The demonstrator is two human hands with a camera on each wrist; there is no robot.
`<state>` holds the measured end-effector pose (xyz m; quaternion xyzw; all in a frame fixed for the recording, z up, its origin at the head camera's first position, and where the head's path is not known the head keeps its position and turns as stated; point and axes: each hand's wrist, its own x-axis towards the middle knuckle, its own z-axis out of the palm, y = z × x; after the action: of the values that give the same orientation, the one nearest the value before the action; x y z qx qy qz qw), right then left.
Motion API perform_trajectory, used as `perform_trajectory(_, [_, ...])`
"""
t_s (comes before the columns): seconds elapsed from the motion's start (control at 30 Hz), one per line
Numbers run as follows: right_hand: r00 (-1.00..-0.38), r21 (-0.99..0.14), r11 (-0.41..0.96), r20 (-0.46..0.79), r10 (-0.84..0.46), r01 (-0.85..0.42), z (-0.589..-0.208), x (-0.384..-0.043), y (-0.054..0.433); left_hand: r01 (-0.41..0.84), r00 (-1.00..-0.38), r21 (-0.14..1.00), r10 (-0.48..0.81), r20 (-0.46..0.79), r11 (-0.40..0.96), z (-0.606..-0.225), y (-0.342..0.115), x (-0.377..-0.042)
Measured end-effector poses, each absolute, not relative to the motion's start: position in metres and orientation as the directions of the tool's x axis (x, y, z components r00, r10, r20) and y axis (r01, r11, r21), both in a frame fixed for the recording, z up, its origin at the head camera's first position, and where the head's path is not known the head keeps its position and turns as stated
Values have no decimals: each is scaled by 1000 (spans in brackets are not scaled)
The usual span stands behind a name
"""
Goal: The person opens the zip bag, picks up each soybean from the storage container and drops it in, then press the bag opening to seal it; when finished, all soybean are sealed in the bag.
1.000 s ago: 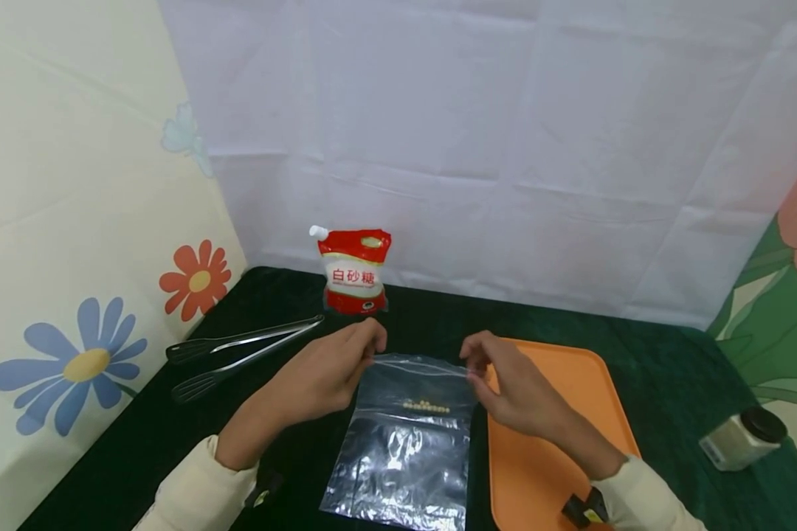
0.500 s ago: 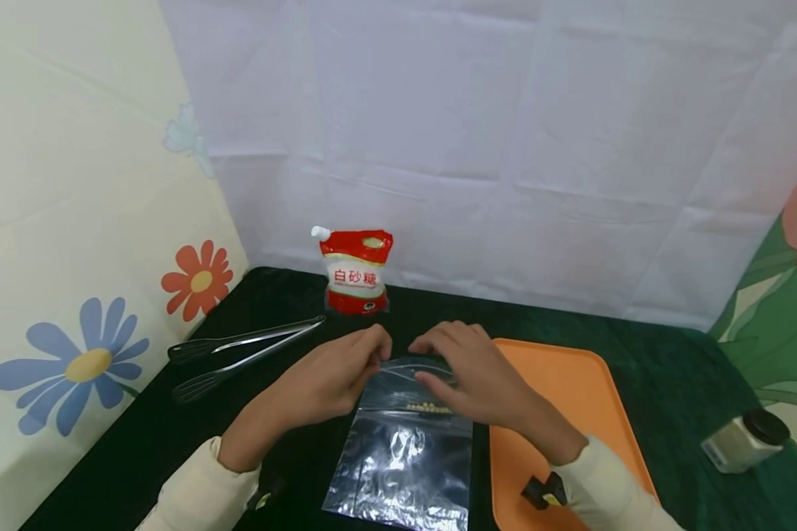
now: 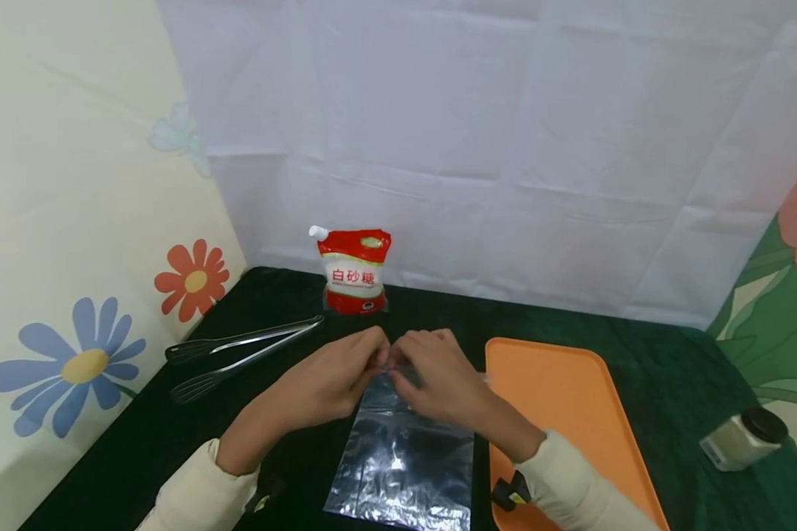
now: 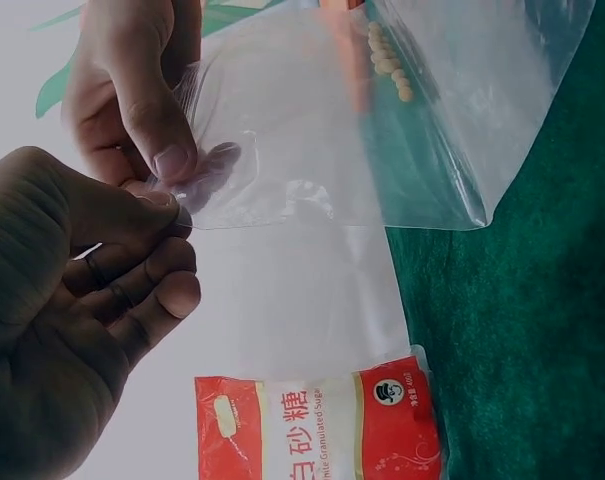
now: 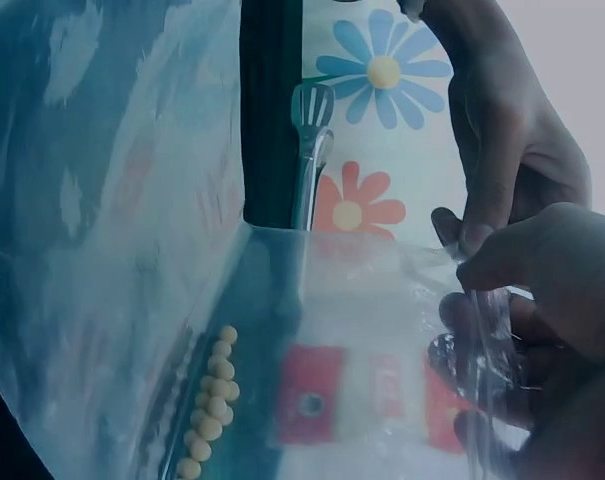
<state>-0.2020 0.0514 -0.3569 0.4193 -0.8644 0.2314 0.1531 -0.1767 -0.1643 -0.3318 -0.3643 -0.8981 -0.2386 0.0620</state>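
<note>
A clear plastic zip bag (image 3: 405,464) lies with its lower part on the dark green cloth and its mouth raised. Pale yellow round beans (image 5: 214,405), like soybeans, sit in a row across the bag. My left hand (image 3: 325,376) pinches the top left corner of the bag between thumb and forefinger, other fingers loosely bent in the left wrist view. Right beside it, my right hand (image 3: 441,383) pinches the bag's top edge, its thumb (image 4: 167,150) pressed on the film. Both hands' fingertips meet there, and the right hand covers the beans in the head view.
A red and white sugar pouch (image 3: 353,273) stands behind the hands. Metal tongs (image 3: 260,338) lie to the left. An orange tray (image 3: 564,383) lies right of the bag, partly under the right forearm. A black-lidded jar (image 3: 737,442) lies at far right.
My right hand has let go of the bag's top right side and moved left along the mouth to meet my left hand, which stays at the left corner.
</note>
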Motion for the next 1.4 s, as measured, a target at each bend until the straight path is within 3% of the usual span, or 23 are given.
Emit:
perform_trajectory(0.27, [-574,-215,557,532,-622,-802,-360,-200,50,702,-709,366,644,287,611,-331,-163,-175])
perform_trajectory(0.57, [-618,-166,652,551,-560,-739,-361,-195,53,720,-693,283,650,310,633,-331,-163,-173])
perform_trajectory(0.8, [-660,-196,686,545,-518,-701,-360,-197,68,730,-677,198,654,338,654,-329,-163,-174])
perform_trajectory(1.1, [-678,-242,701,582,-449,-671,-365,-200,98,716,-693,208,641,329,667,-327,-167,-174])
perform_trajectory(1.4, [-735,-333,702,550,-397,-629,-368,-200,128,726,-682,199,654,327,658,-327,-168,-175])
